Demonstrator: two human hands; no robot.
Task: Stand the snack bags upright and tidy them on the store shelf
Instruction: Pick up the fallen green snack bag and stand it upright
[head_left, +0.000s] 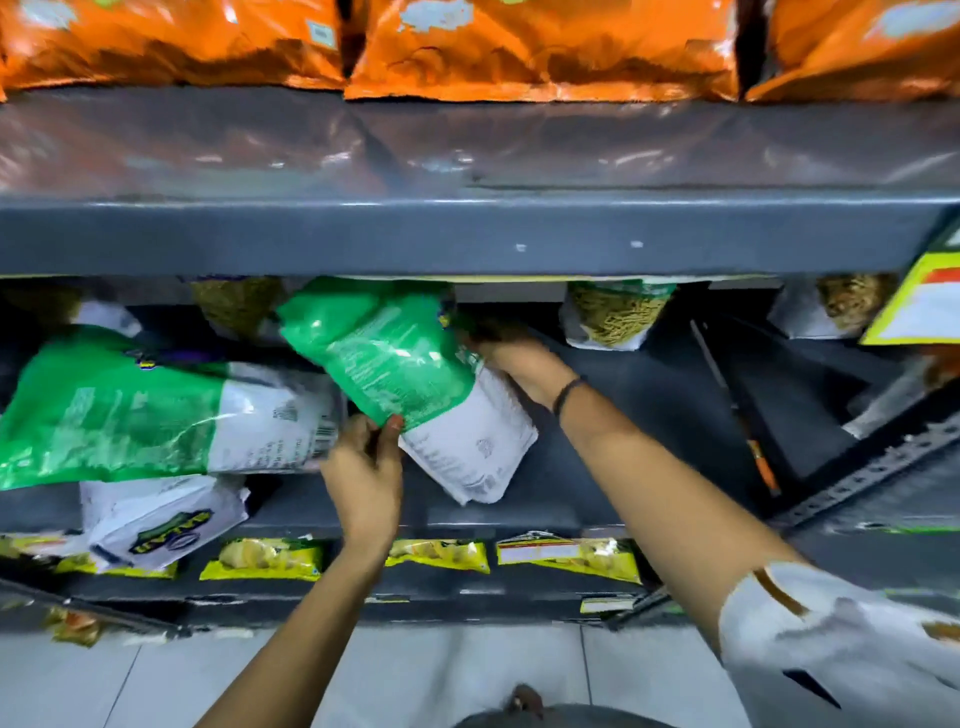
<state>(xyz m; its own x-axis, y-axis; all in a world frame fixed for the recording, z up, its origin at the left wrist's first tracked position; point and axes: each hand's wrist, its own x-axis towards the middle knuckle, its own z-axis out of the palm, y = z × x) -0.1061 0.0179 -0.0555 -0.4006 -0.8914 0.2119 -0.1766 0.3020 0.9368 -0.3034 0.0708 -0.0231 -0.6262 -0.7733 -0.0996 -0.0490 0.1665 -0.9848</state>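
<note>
Fingers (387, 431) of the left hand (363, 478) pinch the tilted green bag (389, 353); the right hand (519, 364) braces its far edge, evidently steadying it for righting on the shelf (597, 467).

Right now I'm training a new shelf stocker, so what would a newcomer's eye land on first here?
The tilted green-and-white snack bag at the middle shelf's centre, held by the left hand at its lower edge and the right hand behind it. Next, the row of orange bags along the top shelf, then another green bag lying flat at left.
</note>
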